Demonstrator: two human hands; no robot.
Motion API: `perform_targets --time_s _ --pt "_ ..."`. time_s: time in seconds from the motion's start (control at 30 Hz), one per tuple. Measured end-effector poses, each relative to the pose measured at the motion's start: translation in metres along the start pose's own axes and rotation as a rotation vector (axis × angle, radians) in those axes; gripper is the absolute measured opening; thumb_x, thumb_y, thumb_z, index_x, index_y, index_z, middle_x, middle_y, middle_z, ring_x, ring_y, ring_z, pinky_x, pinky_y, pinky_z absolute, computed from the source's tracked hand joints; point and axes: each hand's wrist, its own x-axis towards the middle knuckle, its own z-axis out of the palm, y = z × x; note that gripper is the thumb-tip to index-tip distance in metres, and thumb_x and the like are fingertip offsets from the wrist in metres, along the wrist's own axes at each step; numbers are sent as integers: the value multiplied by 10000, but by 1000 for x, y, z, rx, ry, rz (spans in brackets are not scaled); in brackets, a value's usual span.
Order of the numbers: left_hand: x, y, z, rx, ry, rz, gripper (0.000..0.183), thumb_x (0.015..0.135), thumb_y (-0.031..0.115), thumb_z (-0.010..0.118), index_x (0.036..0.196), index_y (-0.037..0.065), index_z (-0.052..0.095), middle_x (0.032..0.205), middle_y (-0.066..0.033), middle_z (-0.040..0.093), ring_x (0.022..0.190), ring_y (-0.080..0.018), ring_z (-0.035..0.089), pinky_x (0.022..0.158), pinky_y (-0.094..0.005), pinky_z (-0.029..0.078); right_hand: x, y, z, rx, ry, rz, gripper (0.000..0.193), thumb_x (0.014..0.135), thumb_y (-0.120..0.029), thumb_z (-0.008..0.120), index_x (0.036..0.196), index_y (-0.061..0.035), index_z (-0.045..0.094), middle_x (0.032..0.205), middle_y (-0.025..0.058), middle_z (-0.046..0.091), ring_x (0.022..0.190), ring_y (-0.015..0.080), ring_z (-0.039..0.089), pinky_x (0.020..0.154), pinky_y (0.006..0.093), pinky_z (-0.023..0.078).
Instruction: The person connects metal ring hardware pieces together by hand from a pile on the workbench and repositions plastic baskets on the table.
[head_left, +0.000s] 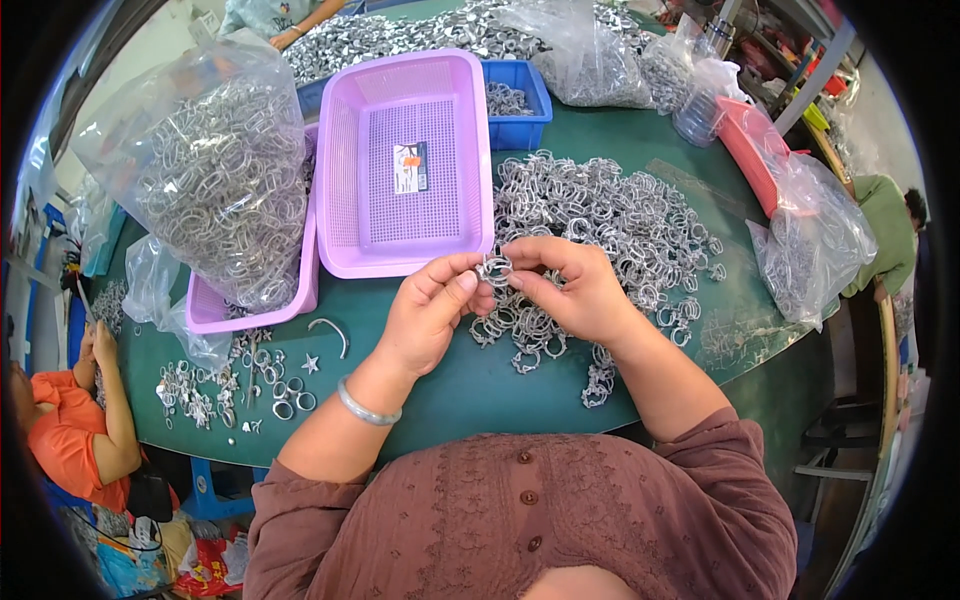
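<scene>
Between the fingertips of both hands I hold a small silvery metal ring (pixel 494 268), just past the near edge of a purple basket. My left hand (pixel 432 305) pinches its left side, and a pale bangle circles that wrist. From the right, thumb and forefinger of my right hand (pixel 566 287) grip the same ring. Under and beyond my right hand spreads a large heap of similar metal rings (pixel 610 215) on the green table (pixel 450 390). The purple basket (pixel 405 262) has only a flat printed card (pixel 410 168) on its mesh bottom.
A clear bag full of rings (pixel 220 170) rests in a second purple basket (pixel 250 318) at left. Loose rings and a star-shaped piece (pixel 311 363) lie nearer. Behind are a blue bin (pixel 520 132) and more heaped metal parts. A red basket (pixel 745 150) and other people flank the table.
</scene>
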Motion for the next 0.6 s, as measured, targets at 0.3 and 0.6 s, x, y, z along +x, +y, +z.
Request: perform_targets --time_s 0.3,0.6 --pt "-9 0 10 527 -44 302 250 873 26 524 1118 -24 528 908 -40 592 780 -82 554 718 -218 476 -1 1 -1 -56 -29 -14 161 740 -9 611 900 -7 600 815 59 633 724 132 598 670 253 475" --pt "-12 1 12 780 7 296 153 859 21 545 999 -38 571 837 -33 597 729 -66 549 660 -198 467 -3 4 1 35 -41 60 156 760 -3 580 916 -4 584 807 48 615 735 109 582 669 246 472"
